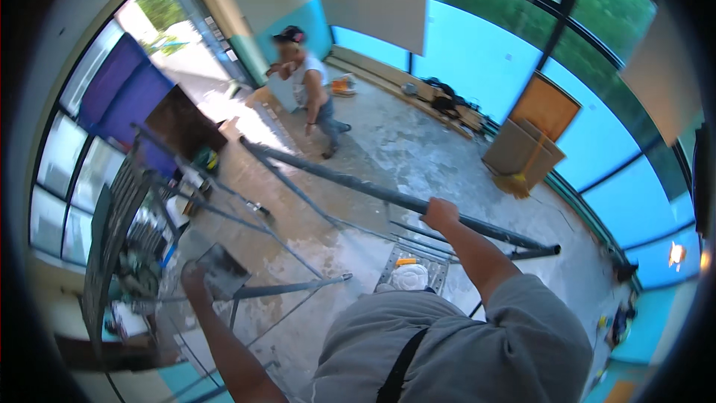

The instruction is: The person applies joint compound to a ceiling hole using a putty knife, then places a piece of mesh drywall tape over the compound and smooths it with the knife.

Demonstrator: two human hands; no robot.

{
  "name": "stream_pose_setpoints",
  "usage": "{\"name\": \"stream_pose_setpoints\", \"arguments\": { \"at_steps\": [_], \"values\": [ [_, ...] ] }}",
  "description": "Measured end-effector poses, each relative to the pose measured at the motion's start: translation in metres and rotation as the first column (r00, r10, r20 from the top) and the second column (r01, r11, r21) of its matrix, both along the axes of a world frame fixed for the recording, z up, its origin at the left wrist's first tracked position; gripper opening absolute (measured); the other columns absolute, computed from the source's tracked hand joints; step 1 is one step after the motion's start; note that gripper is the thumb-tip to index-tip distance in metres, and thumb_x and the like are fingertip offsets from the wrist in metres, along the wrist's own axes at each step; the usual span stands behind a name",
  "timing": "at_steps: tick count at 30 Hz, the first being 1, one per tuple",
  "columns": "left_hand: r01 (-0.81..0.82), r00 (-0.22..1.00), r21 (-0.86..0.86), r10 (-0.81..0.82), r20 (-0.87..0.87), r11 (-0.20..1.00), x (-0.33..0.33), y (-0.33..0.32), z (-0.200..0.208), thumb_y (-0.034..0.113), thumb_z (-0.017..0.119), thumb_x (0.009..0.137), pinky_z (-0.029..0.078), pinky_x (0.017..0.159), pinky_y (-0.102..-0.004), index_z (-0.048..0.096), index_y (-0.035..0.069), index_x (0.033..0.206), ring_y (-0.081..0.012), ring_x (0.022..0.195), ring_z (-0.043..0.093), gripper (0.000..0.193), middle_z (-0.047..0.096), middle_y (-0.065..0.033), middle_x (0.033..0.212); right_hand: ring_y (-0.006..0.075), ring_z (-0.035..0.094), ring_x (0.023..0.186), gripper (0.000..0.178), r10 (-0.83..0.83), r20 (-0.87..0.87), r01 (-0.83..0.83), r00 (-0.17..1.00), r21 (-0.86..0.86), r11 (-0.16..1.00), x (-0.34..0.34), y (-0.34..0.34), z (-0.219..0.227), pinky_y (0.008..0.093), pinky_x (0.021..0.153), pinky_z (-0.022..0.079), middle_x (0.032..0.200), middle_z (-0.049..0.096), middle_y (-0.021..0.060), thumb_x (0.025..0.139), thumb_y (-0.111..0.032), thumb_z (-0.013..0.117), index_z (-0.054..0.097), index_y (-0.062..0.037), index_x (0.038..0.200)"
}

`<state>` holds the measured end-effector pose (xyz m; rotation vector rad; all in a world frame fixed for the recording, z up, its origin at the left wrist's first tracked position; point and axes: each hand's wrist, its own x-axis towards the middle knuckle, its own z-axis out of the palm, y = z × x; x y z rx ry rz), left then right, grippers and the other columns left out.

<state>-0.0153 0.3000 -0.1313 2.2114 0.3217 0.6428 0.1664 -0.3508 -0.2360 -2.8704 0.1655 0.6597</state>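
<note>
My right hand (pixel 440 214) is closed around a dark metal scaffold pipe (pixel 358 188) that slants across the middle of the view. Low on the left, my left hand (pixel 193 277) grips the edge of a flat, dark grey rectangular plate (pixel 225 272); its fingers are partly hidden, and the plate's exact kind is unclear. Beside the plate runs another scaffold tube (pixel 291 286). Below my body a perforated metal platform (pixel 438 274) shows, with a white shoe-like shape (pixel 409 277) and a small orange piece (pixel 406 261) on it.
Another person (pixel 313 89) in a cap walks on the floor below, near an open doorway (pixel 175 37). Cardboard (pixel 518 151) leans against the windows at the right. Planks and dark gear (pixel 444 101) lie along the far wall. A purple panel (pixel 127 97) stands at the left.
</note>
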Motion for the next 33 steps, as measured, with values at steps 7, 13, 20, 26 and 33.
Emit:
{"name": "stream_pose_setpoints", "arguments": {
  "at_steps": [7, 13, 20, 26, 33],
  "values": [
    [-0.153, 0.967, -0.431, 0.224, 0.118, 0.889, -0.01, -0.067, 0.062, 0.019, 0.076, 0.079, 0.046, 0.073, -0.0277, 0.064, 0.0, 0.101, -0.0138, 0.081, 0.058, 0.032, 0.063, -0.0032, 0.089, 0.0336, 0.065, 0.1, 0.049, 0.011, 0.093, -0.01, 0.996, -0.007, 1.0, -0.004, 0.003, -0.012, 0.044, 0.083, 0.052, 0.103, 0.068, 0.017, 0.075, -0.045, 0.076, 0.065, -0.0057, 0.102],
    [-0.286, 0.958, 0.148, 0.284, 0.035, 0.947, -0.085, -0.121, 0.141, 0.014, 0.076, 0.073, 0.049, 0.072, -0.0328, 0.065, 0.002, 0.095, -0.0204, 0.081, 0.062, 0.027, 0.065, -0.0091, 0.09, 0.0365, 0.065, 0.097, 0.044, 0.026, 0.192, -0.019, 0.981, -0.041, 0.999, -0.005, 0.008, -0.006, 0.0474, 0.082, 0.052, 0.1, 0.068, 0.0186, 0.074, -0.039, 0.077, 0.063, -0.0054, 0.098],
    [-0.196, 0.891, 0.503, 0.367, -0.266, 0.842, -0.117, -0.138, 0.097, 0.013, 0.073, 0.066, 0.052, 0.074, -0.0433, 0.066, 0.003, 0.091, -0.0361, 0.083, 0.062, 0.028, 0.061, -0.0152, 0.094, 0.0383, 0.065, 0.096, 0.044, 0.041, 0.199, -0.03, 0.979, -0.056, 0.998, -0.009, 0.012, -0.008, 0.0479, 0.082, 0.052, 0.1, 0.068, 0.0198, 0.074, -0.035, 0.077, 0.063, -0.003, 0.1],
    [-0.159, 0.895, 0.603, 0.372, -0.246, 0.782, -0.1, -0.113, 0.058, 0.011, 0.066, 0.071, 0.052, 0.073, -0.0451, 0.064, 0.003, 0.086, -0.0355, 0.082, 0.062, 0.017, 0.059, -0.015, 0.092, 0.0383, 0.065, 0.096, 0.045, 0.063, 0.227, -0.057, 0.972, -0.035, 0.998, -0.014, 0.009, -0.007, 0.0474, 0.084, 0.051, 0.101, 0.068, 0.0204, 0.074, -0.035, 0.077, 0.063, -0.0017, 0.1],
    [-0.03, 0.803, 0.603, 0.378, -0.46, 0.797, -0.081, -0.107, 0.016, 0.017, 0.057, 0.081, 0.053, 0.075, -0.0473, 0.063, 0.004, 0.085, -0.0375, 0.085, 0.063, 0.015, 0.054, -0.0209, 0.108, 0.0378, 0.065, 0.096, 0.045, 0.045, 0.259, -0.046, 0.965, -0.002, 0.999, -0.008, 0.008, -0.014, 0.0466, 0.084, 0.052, 0.099, 0.068, 0.0204, 0.073, -0.035, 0.078, 0.063, -0.0015, 0.099]
  ]
}}
